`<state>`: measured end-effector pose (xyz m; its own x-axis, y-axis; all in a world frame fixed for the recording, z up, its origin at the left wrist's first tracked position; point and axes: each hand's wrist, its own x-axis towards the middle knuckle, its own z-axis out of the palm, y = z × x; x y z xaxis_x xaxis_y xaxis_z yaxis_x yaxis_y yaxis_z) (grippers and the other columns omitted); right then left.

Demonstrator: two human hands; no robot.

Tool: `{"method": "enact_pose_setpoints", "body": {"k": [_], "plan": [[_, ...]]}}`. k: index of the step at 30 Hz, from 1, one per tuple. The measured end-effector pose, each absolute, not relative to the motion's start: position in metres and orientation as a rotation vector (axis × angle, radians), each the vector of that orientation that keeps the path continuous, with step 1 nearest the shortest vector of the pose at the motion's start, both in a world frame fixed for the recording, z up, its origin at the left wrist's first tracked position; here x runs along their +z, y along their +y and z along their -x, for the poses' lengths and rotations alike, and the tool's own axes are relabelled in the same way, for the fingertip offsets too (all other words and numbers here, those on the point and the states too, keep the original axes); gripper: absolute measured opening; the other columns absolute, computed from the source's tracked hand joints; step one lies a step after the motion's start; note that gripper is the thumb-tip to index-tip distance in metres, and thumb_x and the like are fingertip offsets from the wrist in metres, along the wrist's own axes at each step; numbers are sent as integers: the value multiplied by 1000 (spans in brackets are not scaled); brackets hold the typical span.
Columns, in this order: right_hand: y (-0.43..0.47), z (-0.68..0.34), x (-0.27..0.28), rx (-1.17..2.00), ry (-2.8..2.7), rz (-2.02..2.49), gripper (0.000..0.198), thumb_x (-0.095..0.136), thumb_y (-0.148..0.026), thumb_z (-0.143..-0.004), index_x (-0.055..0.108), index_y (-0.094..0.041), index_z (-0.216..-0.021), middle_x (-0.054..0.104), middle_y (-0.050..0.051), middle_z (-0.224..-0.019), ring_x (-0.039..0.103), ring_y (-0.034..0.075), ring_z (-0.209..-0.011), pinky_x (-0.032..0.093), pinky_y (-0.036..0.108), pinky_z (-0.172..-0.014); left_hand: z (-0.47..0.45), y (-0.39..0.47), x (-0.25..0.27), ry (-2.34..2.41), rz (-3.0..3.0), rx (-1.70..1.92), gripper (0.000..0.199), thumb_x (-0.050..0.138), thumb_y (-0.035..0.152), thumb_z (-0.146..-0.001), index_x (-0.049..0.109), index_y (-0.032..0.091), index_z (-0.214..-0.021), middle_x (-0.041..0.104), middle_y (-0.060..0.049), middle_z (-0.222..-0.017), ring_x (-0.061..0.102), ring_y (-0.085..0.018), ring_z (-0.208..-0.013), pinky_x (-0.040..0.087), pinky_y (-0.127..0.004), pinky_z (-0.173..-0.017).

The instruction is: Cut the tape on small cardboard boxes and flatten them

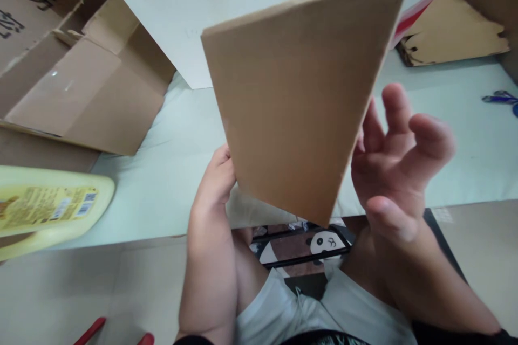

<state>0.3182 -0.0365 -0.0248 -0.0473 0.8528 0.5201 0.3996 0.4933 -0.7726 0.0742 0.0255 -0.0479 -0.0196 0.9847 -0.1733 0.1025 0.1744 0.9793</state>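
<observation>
Steadying the cardboard (295, 113), tilted in the centre of the frame, seems the step in hand — left hand (216, 180) pinching its left edge, right hand (399, 164) spread by its right edge — and the next move likely calls for closing the latter

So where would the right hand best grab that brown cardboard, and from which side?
Probably the right edge's lower half, coming from the right: the brown cardboard is flat with a straight edge there, the right hand is open beside it, and the left hand holds the opposite edge.
</observation>
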Motion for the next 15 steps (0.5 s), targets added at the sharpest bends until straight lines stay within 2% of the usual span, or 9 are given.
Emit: {"method": "enact_pose_setpoints", "body": {"k": [3,5,7,10,13,15], "plan": [[-38,-323,-24,434,-1624,1142,69,36,-78,-87,23,-57,-151,29,-7,-170,22,38,-161,33,66,-125,-81,22,-47,1327,-1282,909,28,75,34,-75,77,21,-100,80,-5,-113,70,-33,-116,61,-45,-95],[-39,-330,-20,488,-1643,1115,63,37,-72,-91,32,-51,-150,43,-2,-162,30,36,-158,35,63,-126,-84,20,-47,1249,-1375,760,24,71,33,-77,79,21,-96,81,-6,-111,70,-34,-118,61,-48,-98],[-40,-339,-12,594,-1709,1094,53,42,-62,-97,44,-46,-148,51,-1,-159,37,35,-155,36,60,-126,-86,20,-51,1125,-1476,586,21,66,32,-78,80,23,-90,81,-6,-110,72,-34,-117,59,-50,-101],[-40,-351,-1,715,-1882,1129,49,50,-53,-100,53,-40,-147,51,1,-161,41,34,-153,34,58,-128,-88,20,-61,1014,-1594,354,26,63,29,-76,82,28,-94,80,-5,-118,73,-34,-117,55,-52,-106],[-38,-356,1,757,-2036,1191,61,54,-55,-99,46,-33,-156,41,7,-167,39,37,-154,33,62,-127,-86,20,-71,1078,-1633,218,30,66,26,-71,82,32,-96,79,-5,-121,74,-35,-113,58,-52,-101],[-35,-357,-3,769,-2082,1209,69,56,-56,-98,40,-31,-160,35,9,-170,35,37,-156,32,63,-126,-83,21,-73,1147,-1636,250,25,70,26,-68,82,30,-89,82,-7,-112,76,-35,-104,61,-49,-93]]}}
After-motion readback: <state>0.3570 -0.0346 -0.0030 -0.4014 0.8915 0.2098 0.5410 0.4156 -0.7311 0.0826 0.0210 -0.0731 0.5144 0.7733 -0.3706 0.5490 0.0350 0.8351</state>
